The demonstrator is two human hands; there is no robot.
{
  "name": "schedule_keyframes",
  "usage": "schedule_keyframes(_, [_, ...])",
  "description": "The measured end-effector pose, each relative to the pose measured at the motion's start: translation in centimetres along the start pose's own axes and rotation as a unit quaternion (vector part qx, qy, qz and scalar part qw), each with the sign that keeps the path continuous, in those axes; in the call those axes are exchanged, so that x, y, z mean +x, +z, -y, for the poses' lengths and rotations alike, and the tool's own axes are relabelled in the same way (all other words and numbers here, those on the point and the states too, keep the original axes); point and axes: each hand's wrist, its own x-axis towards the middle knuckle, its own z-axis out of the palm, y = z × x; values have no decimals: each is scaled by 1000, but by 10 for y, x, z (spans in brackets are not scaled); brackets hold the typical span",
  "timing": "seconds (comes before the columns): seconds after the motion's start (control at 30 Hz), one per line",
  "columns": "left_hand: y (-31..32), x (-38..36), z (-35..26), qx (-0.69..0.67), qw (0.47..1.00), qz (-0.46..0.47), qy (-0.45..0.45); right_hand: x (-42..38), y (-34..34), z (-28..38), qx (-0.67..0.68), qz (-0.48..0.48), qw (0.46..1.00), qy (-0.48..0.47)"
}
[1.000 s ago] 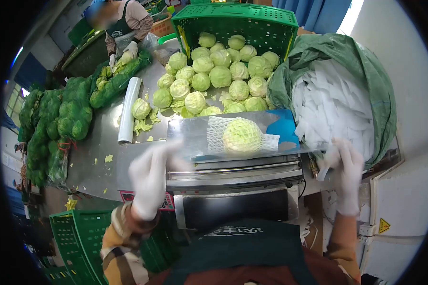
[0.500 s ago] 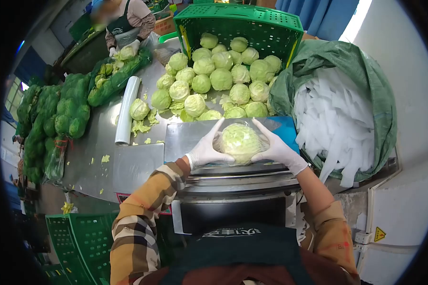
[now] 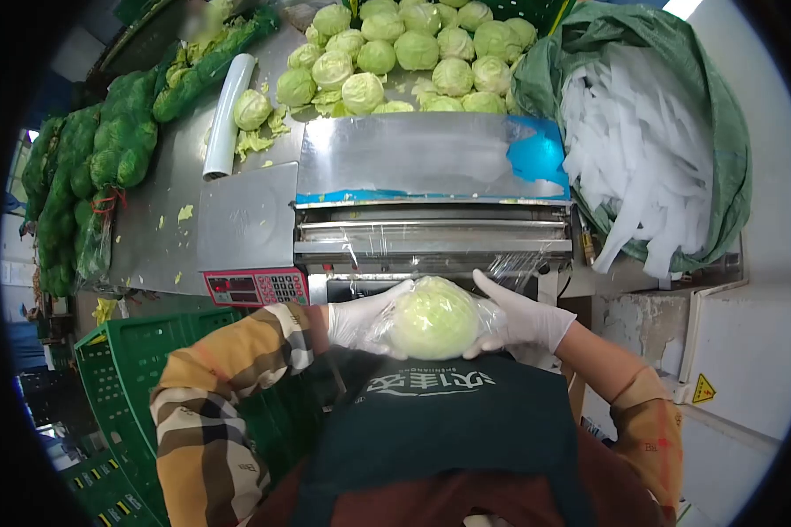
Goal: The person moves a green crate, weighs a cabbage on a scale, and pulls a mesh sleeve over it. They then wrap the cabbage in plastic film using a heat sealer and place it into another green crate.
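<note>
A pale green cabbage (image 3: 435, 318) under shiny cling film is held close to my apron, just in front of the wrapping machine. My left hand (image 3: 365, 323), in a white glove, grips its left side. On the other side my gloved right hand (image 3: 523, 318) presses against the cabbage, thumb raised and fingers partly under it. Film stretches from the cabbage toward both hands. Behind it lies the wrapping machine (image 3: 431, 230), with metal rollers and a steel top plate (image 3: 404, 158) edged in blue film.
Loose cabbages (image 3: 416, 49) are piled at the back. A green sack (image 3: 721, 132) of white strips (image 3: 642, 149) stands right. Left are a scale (image 3: 248, 220), a film roll (image 3: 230, 114), netted cabbages (image 3: 123, 132) and green crates (image 3: 141, 369).
Both hands have brought the wrapped cabbage from the machine's top plate back toward my body. My view has tilted down, so the machine's rollers and the scale's keypad now show.
</note>
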Motion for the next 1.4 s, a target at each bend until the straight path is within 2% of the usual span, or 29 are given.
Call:
schedule_keyframes(0.03, [-3,1,8,-14,1000,4,26,3,-5,-7,66,-6,998,-2])
schedule_keyframes(0.07, [-6,2,16,-28,998,8,51,5,-8,-14,70,-4,998,-1])
schedule_keyframes(0.13, [-17,-2,28,-156,987,-10,-35,5,-21,-29,102,-29,994,-35])
schedule_keyframes(0.2, [-8,-17,41,-207,978,-28,-19,-1,-41,-51,116,-1,992,-49])
schedule_keyframes(0.23, [-4,-26,49,-190,979,-59,50,-8,-37,-58,13,-67,989,-131])
schedule_keyframes(0.27, [1,-36,57,-172,974,-90,119,-17,-33,-64,-91,-131,965,-210])
schedule_keyframes(0.3, [6,-45,66,-176,964,-98,175,-27,-30,-71,-112,-190,935,-276])
schedule_keyframes(0.33, [13,-47,77,-98,960,-128,230,-34,-29,-76,-111,-189,935,-279])
schedule_keyframes(0.37, [5,-47,98,41,949,-198,243,-41,-30,-80,-198,-225,903,-308])
schedule_keyframes(0.4, [-7,-42,118,178,914,-263,252,-45,-31,-84,-284,-259,861,-332])
schedule_keyframes(0.43, [-12,-37,128,179,913,-264,253,-41,-37,-91,-284,-303,840,-350])
schedule_keyframes(0.47, [-12,-34,132,137,886,-313,313,-38,-35,-90,-285,-302,839,-352])
schedule_keyframes(0.5, [-13,-34,135,94,851,-360,369,-33,-30,-88,-243,-335,802,-430])
schedule_keyframes(0.53, [-14,-31,137,95,851,-362,369,-25,-23,-86,-197,-364,759,-503])
schedule_keyframes(0.57, [-5,-27,125,31,821,-392,414,-16,-12,-77,-174,-369,732,-546])
schedule_keyframes(0.6, [5,-25,116,-35,781,-425,457,-6,6,-61,-214,-415,675,-571])
schedule_keyframes(0.67, [17,-14,93,-126,722,-388,559,14,-3,-48,-141,-390,696,-586])
schedule_keyframes(0.73, [28,-25,76,-229,709,-358,562,22,-5,-37,-118,-381,693,-600])
schedule_keyframes(0.8, [35,-40,71,-236,702,-359,567,32,-5,-30,-97,-374,691,-611])
schedule_keyframes(0.87, [37,-47,75,-245,697,-359,570,49,0,-25,-168,-398,636,-639])
schedule_keyframes(0.9, [36,-51,79,-257,676,-396,566,60,5,-23,-191,-409,600,-660])
schedule_keyframes(0.93, [36,-54,82,-269,654,-432,560,65,13,-24,-193,-408,602,-659])
schedule_keyframes(1.0, [36,-58,93,-284,652,-450,541,66,30,-25,-83,-343,707,-613])
schedule_keyframes(1.03, [36,-60,98,-297,640,-457,542,64,34,-25,-55,-310,739,-595])
schedule_keyframes(1.13, [32,-61,110,-316,621,-454,556,73,25,-23,-49,-320,764,-558])
schedule_keyframes(1.2, [30,-65,115,-341,594,-491,539,73,35,-21,-56,-357,749,-555])
schedule_keyframes(1.3, [21,-77,131,-356,575,-534,507,66,41,-23,-203,-419,689,-555])
schedule_keyframes(1.33, [17,-82,137,-359,561,-555,499,66,39,-24,-205,-418,690,-554])
schedule_keyframes(1.4, [-3,-93,162,-347,541,-591,488,67,38,-27,-350,-467,609,-537])
